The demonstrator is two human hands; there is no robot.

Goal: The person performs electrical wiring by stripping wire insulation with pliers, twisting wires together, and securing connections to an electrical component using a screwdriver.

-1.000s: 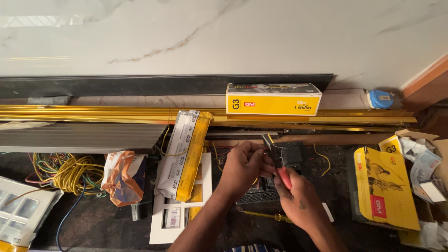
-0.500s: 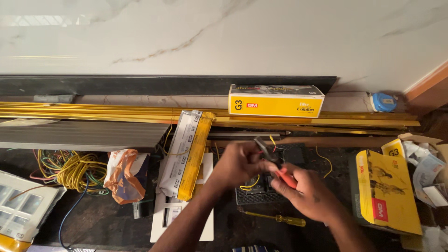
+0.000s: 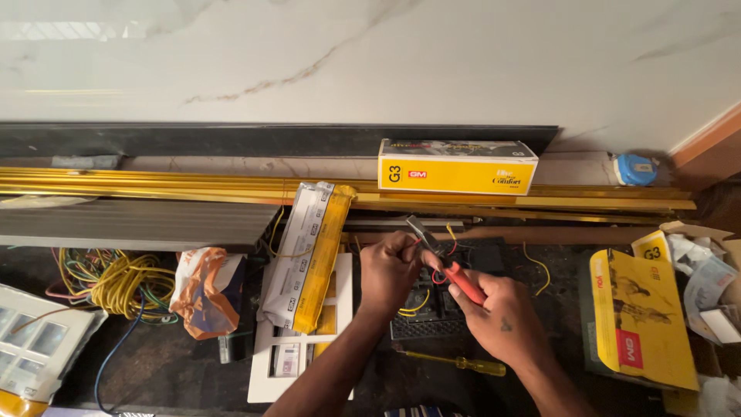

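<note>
My right hand (image 3: 498, 315) grips red-handled pliers (image 3: 450, 262) whose jaws point up and left. My left hand (image 3: 392, 270) pinches thin red and yellow wires (image 3: 434, 276) right at the jaws. Both hands hover over a black switch module (image 3: 432, 309) lying on the dark floor. A yellow wire loops out from under my left hand. A yellow-handled screwdriver (image 3: 457, 361) lies on the floor just below my hands.
A long yellow box (image 3: 455, 167) sits on gold metal strips (image 3: 154, 185) by the marble wall. A white-and-yellow packet (image 3: 309, 255) and white switch plate (image 3: 266, 371) lie left of me. Coiled wires (image 3: 116, 282), an orange-white bag (image 3: 204, 289), yellow packaging (image 3: 641, 316) surround them.
The view has shifted slightly. My hands stay together at the module, with the pliers tilted more towards the wires held in my left fingers.
</note>
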